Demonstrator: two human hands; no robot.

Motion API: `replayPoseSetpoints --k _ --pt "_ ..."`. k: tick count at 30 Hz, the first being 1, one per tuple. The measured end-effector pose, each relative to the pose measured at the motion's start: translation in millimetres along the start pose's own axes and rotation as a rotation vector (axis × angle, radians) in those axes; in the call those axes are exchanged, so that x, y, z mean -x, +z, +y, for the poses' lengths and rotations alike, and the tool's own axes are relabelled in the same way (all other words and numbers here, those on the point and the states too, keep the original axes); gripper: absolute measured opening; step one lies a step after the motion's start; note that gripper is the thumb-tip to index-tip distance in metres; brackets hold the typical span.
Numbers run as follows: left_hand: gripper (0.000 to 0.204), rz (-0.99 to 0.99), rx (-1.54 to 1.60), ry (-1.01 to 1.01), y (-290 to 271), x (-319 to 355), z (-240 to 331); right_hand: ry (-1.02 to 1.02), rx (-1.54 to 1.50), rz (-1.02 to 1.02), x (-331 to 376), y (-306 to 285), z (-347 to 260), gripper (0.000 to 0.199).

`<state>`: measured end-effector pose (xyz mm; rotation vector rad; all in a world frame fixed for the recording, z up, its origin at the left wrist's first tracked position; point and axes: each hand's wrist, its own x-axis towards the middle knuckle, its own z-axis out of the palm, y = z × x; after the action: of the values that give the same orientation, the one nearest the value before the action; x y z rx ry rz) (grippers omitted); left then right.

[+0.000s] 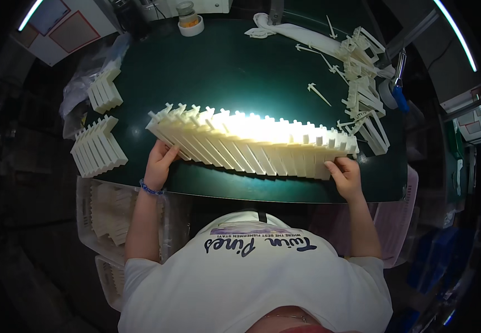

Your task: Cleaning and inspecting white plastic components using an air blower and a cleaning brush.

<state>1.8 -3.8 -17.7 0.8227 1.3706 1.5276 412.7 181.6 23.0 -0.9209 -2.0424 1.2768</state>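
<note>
a long row of white plastic pieces [251, 152], set side by side and leaning at a slant, spans the middle of the near part of the green desk [213, 66], held at both ends by a person in a white t-shirt [251, 266]. the left hand [161, 160] is partly closed on the row's left end, its thumb along the near side and the other fingers mostly hidden behind; a blue beaded bracelet [151, 189] circles that wrist. the right hand [345, 173] pinches the right end, thumb pressed on the near face and fingers curled round the last piece. small prongs stick up along the row's far edge, where a bright glare washes out the middle. on the desk's left side stand two shorter stacks of similar pieces, an upper stack [105, 91] beside a clear plastic bag [79, 89] and a lower stack [99, 149] nearer the person. at the right, a heap of white frames [362, 77] lies tangled, with a thin loose strip [320, 95] apart from it and a blue-handled tool [400, 99] just beyond. a white cloth [301, 36] stretches along the far side. below the desk's near edge, a translucent bin [85, 230] at the left holds more white pieces, and a pinkish bin [400, 222] sits at the right.
</note>
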Motion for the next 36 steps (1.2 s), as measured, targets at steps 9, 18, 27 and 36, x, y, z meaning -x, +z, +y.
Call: replayPoseSetpoints --k 9,18,27,36 --pt "0.041 0.232 -0.304 -0.247 -9 -7 25 0.508 -0.514 -0.099 -25 47 0 0.028" --pt "0.034 0.118 -0.277 0.131 76 87 0 0.385 -0.446 0.104 7 41 -7 0.028" --pt "0.057 0.143 -0.259 0.176 108 81 -9 0.317 -0.441 0.110 15 50 6 0.030" --pt "0.069 -0.049 -0.322 0.116 118 67 -3 0.317 -0.379 0.250 7 30 12 0.032"
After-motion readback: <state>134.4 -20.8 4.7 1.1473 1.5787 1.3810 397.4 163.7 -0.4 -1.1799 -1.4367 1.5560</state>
